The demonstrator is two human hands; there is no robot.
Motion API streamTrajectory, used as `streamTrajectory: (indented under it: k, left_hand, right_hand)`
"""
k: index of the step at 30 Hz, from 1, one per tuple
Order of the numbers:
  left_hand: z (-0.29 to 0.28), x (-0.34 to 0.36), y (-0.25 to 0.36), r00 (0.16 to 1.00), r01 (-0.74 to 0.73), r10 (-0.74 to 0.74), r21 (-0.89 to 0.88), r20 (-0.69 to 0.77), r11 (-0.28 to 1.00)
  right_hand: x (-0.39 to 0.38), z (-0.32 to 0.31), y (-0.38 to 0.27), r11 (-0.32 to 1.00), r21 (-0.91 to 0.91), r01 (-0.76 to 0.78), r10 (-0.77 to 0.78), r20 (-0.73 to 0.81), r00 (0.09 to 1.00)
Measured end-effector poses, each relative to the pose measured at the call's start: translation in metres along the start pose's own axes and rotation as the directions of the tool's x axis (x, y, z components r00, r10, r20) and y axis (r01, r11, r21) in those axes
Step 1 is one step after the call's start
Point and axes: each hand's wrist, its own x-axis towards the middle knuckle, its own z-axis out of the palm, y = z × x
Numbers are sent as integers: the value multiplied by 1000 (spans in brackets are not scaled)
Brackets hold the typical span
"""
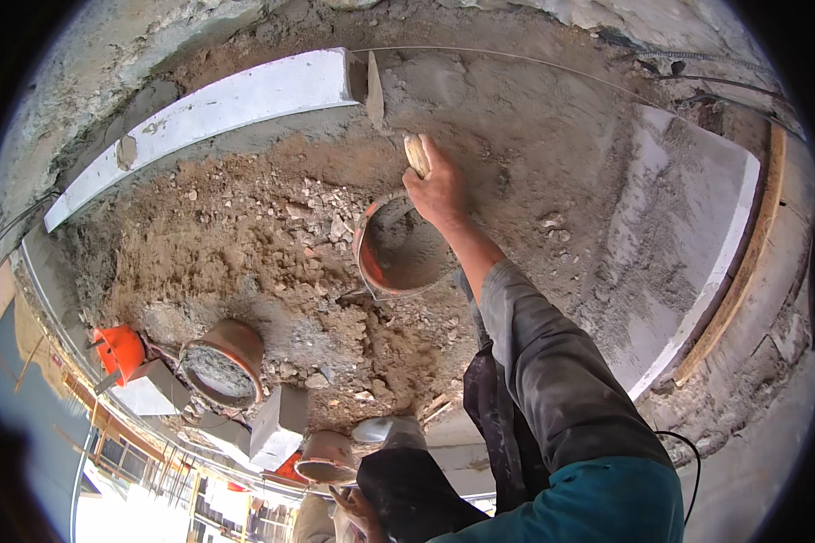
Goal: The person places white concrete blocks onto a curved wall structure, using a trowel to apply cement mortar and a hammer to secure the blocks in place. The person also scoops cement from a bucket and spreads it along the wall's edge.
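Note:
My right hand (439, 188) is closed round the wooden handle of a trowel (375, 92). The trowel's mortar-smeared blade stands on edge beside the end of a long white block (235, 95). Just below this hand is an orange bucket (368, 258) with grey mortar in it; the hand and forearm overlap its right side. At the lower edge, my left hand (360, 512) hangs beside my dark-trousered knee, fingers partly spread and nothing visible in them. A thin string (507, 59) runs right from the block's top end.
A white slab (688, 199) smeared with mortar lies on the right, beside a wooden board (738, 262). At lower left are a mortar-filled bucket (249, 339), an orange bucket (118, 351), white blocks (279, 425) and another bucket (328, 450). Rubble (326, 213) covers the ground.

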Motion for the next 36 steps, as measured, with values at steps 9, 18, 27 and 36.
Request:
streamTrajectory:
  k: [9, 18, 27, 36]
  left_hand:
    - [1, -6, -12, 1000, 12, -12, 26, 15, 1000]
    - [-8, -7, -30, 1000, 29, -30, 76, 10, 997]
    - [-4, -9, -23, 998, 59, -57, -79, 25, 995]
    - [-16, -16, -11, 997, -78, 77, 36, 21, 996]
  right_hand:
    - [18, 21, -4, 994, 97, 53, -59, 54, 997]
    - [99, 44, 65, 983, 21, -180, 171, 227, 959]
    - [47, 35, 35, 974, 223, 33, -52, 78, 996]
    - [21, 60, 34, 994, 99, -52, 57, -46, 997]
